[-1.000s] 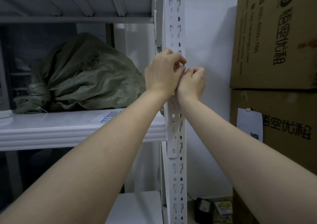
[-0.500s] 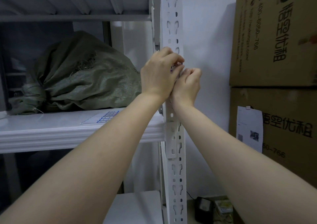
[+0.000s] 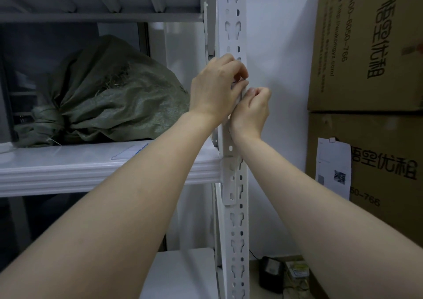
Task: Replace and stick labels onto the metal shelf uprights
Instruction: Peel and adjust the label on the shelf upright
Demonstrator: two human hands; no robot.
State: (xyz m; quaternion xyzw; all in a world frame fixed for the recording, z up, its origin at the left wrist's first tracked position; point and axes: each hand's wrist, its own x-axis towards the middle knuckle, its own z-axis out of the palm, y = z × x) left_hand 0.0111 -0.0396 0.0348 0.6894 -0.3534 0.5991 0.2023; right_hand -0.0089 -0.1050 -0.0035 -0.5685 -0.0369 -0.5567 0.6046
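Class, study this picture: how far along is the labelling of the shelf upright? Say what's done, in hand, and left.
Done: no finished label shows on the white upright. In hand: the left hand and right hand both pinch a white strip against its front; whether it is coming off or going on is unclear. Left: smoothing it flat and letting go.

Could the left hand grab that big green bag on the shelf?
Probably yes. The green bag lies on the open shelf beside the left hand, with nothing between them. But that hand is pinching a label at the upright, so it must let go first.
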